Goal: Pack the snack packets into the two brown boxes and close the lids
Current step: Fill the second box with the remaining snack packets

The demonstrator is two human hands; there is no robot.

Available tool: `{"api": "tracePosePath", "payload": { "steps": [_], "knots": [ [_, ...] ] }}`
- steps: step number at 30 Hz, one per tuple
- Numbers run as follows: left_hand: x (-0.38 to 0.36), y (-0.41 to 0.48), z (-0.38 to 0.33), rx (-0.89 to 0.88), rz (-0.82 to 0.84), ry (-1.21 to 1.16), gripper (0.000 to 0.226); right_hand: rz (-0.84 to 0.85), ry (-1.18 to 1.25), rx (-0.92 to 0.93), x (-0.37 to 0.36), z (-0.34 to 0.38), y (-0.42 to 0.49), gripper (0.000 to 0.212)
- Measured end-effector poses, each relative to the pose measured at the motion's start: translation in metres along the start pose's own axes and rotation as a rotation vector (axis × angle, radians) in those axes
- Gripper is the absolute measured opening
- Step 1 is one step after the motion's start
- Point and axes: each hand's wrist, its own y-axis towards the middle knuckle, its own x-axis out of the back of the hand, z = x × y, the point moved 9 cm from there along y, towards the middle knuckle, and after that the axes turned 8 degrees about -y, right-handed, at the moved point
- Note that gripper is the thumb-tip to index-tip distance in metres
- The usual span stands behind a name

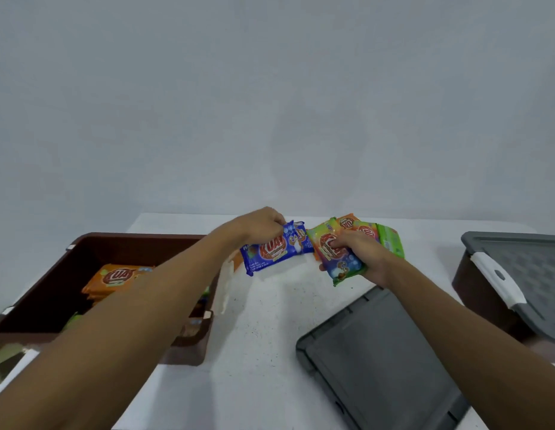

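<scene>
My left hand pinches the top edge of a blue snack packet, which hangs above the white table. My right hand grips a fanned bunch of green and orange snack packets just to its right. An open brown box stands at the left under my left forearm, with an orange packet and others lying inside. A second brown box stands at the right edge with its grey lid on top and a white latch on its side.
A loose grey lid lies flat on the white table in front of my right arm. A pale wall fills the background. The table's far edge runs just behind the packets.
</scene>
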Motion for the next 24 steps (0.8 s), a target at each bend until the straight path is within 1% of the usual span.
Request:
{"api": "tracePosePath", "payload": {
  "steps": [3,5,7,10,14,15,17,19,21,24],
  "knots": [
    [0.04,-0.017,0.005,-0.064,-0.096,-0.059,0.025,0.005,-0.101,0.054,-0.024,0.019,-0.002,0.027],
    [0.07,-0.032,0.013,-0.109,-0.155,-0.036,0.024,0.002,-0.172,0.087,-0.046,0.033,-0.005,0.023],
    [0.095,-0.049,0.027,-0.124,-0.174,-0.012,0.025,-0.008,-0.232,0.115,-0.068,0.047,-0.007,0.023],
    [0.122,-0.076,0.072,-0.054,-0.092,0.019,0.017,-0.028,-0.369,0.142,-0.112,0.068,-0.009,0.013],
    [0.13,-0.105,0.139,-0.015,0.095,0.089,0.014,0.025,-0.601,0.254,-0.184,0.095,-0.012,0.01],
    [0.127,-0.109,0.154,-0.018,0.148,0.099,0.014,0.059,-0.696,0.307,-0.204,0.101,-0.014,0.009],
    [0.116,-0.115,0.184,-0.02,0.244,0.128,0.007,0.16,-1.003,0.44,-0.245,0.105,-0.017,0.011],
    [0.102,-0.12,0.212,-0.04,0.325,0.19,0.01,0.292,-1.309,0.495,-0.285,0.093,-0.019,0.019],
    [0.088,-0.122,0.231,-0.074,0.373,0.264,0.011,0.391,-1.468,0.437,-0.306,0.076,-0.016,0.029],
    [0.085,-0.124,0.24,-0.164,0.324,0.386,0.009,0.485,-1.532,0.304,-0.322,0.052,-0.016,0.037]
  ]
}}
